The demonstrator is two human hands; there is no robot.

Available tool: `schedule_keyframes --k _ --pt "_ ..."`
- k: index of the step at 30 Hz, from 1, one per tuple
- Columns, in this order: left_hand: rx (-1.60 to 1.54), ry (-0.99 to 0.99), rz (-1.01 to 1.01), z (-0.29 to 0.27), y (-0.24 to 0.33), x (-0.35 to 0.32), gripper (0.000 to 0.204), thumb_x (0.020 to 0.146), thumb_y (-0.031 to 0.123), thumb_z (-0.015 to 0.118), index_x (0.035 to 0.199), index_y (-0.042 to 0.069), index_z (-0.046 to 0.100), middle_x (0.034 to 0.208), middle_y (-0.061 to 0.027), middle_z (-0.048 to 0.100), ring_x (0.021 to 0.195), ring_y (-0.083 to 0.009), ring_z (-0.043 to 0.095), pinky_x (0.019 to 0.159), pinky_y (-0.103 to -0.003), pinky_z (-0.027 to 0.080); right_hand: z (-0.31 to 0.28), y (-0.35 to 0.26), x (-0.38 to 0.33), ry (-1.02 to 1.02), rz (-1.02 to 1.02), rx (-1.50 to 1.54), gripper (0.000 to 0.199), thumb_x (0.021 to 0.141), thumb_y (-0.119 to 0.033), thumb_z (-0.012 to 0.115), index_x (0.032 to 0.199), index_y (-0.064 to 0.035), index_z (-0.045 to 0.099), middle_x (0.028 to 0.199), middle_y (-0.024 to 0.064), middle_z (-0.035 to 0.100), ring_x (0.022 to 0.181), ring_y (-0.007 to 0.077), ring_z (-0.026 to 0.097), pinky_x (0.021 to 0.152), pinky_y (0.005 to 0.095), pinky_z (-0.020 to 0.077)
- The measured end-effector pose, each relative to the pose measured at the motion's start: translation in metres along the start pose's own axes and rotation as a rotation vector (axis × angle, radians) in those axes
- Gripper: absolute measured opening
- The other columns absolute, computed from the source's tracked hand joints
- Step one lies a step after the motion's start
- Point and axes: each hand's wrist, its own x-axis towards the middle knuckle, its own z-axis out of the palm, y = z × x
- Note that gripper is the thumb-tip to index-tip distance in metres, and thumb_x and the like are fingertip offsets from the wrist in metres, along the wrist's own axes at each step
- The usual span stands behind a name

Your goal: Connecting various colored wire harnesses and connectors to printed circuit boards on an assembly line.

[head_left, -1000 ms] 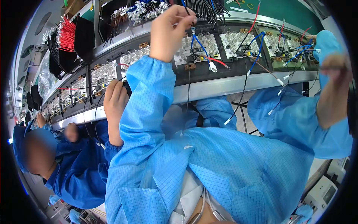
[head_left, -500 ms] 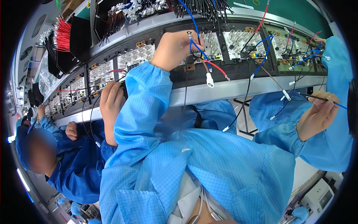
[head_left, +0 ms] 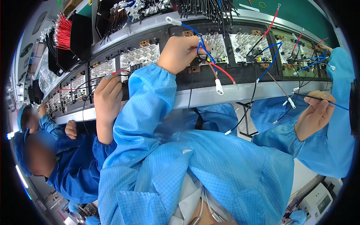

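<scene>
My left hand (head_left: 179,54) is over a circuit board (head_left: 214,47) in a dark tray, fingers pinched on a blue wire (head_left: 190,29). The wire bends there, its upper end carrying a white sleeved terminal (head_left: 173,21). Below the fingers hang a red wire (head_left: 224,72) and a brown wire with a white terminal (head_left: 219,87). My right hand (head_left: 317,116), lower right, grips a thin dark length (head_left: 308,96) that turns blue beyond the fingers. Whether it is a wire or a tool I cannot tell.
More boards with dangling wires (head_left: 270,63) line the rail (head_left: 180,99). Bundles of black wires (head_left: 204,9) and red wires (head_left: 62,32) lie behind. At left, a co-worker's hand (head_left: 108,93) reaches the boards; another person's sleeve (head_left: 340,63) is at right.
The blue wire's upper end has dropped into view above my left hand. The boards and my left hand sit slightly further right; my right hand has shifted slightly left. The co-worker's left-side hand has risen.
</scene>
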Motion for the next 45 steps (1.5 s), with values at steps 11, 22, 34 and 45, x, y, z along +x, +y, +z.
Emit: schedule_keyframes --k 11,22,34,45 --pt "0.152 -0.018 0.1 -0.003 -0.002 0.003 0.02 0.076 -0.011 0.061 0.09 0.002 0.068 0.082 -0.0094 0.071 0.081 -0.0194 0.071 0.071 -0.028 0.056 0.009 0.004 -0.003 0.006 0.064 0.05 0.017 0.1 -0.016 0.046 0.101 0.0002 0.05 0.072 0.0128 0.059 0.059 0.0159 0.057 0.059 0.0261 0.0508" --pt "0.143 -0.04 0.353 -0.002 -0.015 0.007 0.016 0.077 -0.001 0.064 0.089 0.008 0.067 0.082 -0.0072 0.069 0.074 -0.0282 0.066 0.063 -0.035 0.053 0.012 0.008 -0.005 -0.013 0.077 0.066 0.016 0.1 -0.016 0.048 0.101 -0.0004 0.051 0.079 0.0125 0.06 0.06 0.0153 0.058 0.059 0.0251 0.0505" --pt "0.092 -0.123 0.377 -0.003 -0.022 0.017 0.006 0.077 0.0 0.063 0.082 0.004 0.063 0.077 -0.0095 0.068 0.069 -0.0275 0.066 0.059 -0.037 0.05 0.019 0.009 -0.004 -0.001 0.109 0.044 0.015 0.1 -0.016 0.048 0.102 -0.001 0.052 0.076 0.0111 0.061 0.062 0.0141 0.058 0.06 0.0239 0.05" --pt "0.176 -0.219 0.373 -0.01 -0.017 0.019 0.016 0.078 0.0 0.062 0.093 0.005 0.065 0.089 -0.0107 0.069 0.082 -0.0303 0.067 0.07 -0.037 0.053 0.019 0.011 -0.003 -0.021 0.136 0.04 0.019 0.099 -0.019 0.05 0.102 -0.001 0.053 0.075 0.0095 0.062 0.063 0.0125 0.057 0.062 0.0238 0.0475"
